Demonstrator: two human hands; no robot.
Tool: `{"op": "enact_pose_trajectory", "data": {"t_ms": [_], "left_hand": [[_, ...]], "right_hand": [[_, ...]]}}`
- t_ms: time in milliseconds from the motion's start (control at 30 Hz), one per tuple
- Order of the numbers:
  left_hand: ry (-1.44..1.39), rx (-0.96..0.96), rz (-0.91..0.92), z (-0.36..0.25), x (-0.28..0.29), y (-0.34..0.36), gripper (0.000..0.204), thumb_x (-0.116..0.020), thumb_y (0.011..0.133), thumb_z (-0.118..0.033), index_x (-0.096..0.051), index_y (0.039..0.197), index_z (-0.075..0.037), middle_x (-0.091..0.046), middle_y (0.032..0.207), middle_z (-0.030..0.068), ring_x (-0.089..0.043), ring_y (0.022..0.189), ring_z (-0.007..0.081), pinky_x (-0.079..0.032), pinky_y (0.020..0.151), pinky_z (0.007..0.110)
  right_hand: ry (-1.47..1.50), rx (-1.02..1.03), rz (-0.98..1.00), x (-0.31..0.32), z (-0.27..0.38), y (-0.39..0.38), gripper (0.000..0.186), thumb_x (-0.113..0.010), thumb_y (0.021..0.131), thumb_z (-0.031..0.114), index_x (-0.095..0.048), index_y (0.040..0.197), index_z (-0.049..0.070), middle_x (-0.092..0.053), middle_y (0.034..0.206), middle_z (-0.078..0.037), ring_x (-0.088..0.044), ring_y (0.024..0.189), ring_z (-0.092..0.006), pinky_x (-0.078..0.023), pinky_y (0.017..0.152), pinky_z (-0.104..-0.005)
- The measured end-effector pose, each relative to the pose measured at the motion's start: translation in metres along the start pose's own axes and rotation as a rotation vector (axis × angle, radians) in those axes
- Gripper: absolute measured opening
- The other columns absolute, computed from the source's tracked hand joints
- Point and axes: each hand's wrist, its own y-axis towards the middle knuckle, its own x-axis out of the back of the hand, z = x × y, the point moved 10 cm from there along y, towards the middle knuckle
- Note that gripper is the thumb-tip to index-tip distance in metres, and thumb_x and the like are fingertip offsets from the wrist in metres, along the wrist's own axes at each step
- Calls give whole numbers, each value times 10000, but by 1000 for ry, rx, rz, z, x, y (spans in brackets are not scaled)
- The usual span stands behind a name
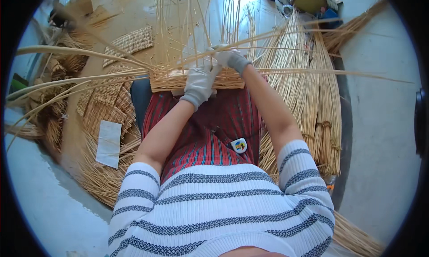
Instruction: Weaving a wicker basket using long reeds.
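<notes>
A half-woven rectangular basket point(165, 84) of tan reed rests across my lap, its upright stakes point(195, 29) rising at the far side and long loose strands point(76, 50) fanning out to both sides. My left hand point(199, 82), in a white glove with a grey cuff, closes over the near wall of the basket. Farther off and to the right, my gloved right hand point(229, 58) bends its fingers round a reed strand at the upper weave. Its fingertips are partly hidden among the strands.
Thick bundles of reed point(308, 91) lie on the right, tied near their lower ends. To the left are woven mats point(109, 94), a white sheet point(108, 144) and more loose reed. A small white tape measure point(239, 145) sits on the red striped cloth point(201, 147) over my lap.
</notes>
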Motion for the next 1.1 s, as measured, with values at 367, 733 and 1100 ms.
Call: {"op": "enact_pose_trajectory", "data": {"t_ms": [367, 733, 1100], "left_hand": [[-52, -14, -58, 20, -15, 20, 828, -865, 633, -419, -535, 1356, -187, -692, 1034, 128, -676, 981, 316, -512, 833, 447], [92, -116, -276, 3, 5, -8, 804, -813, 730, -372, -490, 1442, -184, -506, 1402, 168, -413, 1382, 372, -323, 1132, 516], [239, 91, -391, 106, 28, -108, 523, -688, 863, -425, -618, 1322, -185, -608, 1198, 52, -607, 1000, 263, -447, 797, 401]], "right_hand": [[-42, -53, -294, -24, -25, 41, 288, -531, 945, 378, -700, 1088, 194, -726, 1004, -158, -687, 856, -372, -535, 724, -477], [266, 141, -357, -16, -19, 32, 390, -614, 910, 394, -667, 1179, 116, -740, 1067, -112, -700, 963, -335, -544, 852, -454], [-530, 247, -482, -2, 45, -141, 869, -730, 764, 619, -429, 1502, 272, -522, 1415, -172, -389, 1406, -383, -184, 1214, -523]]}}
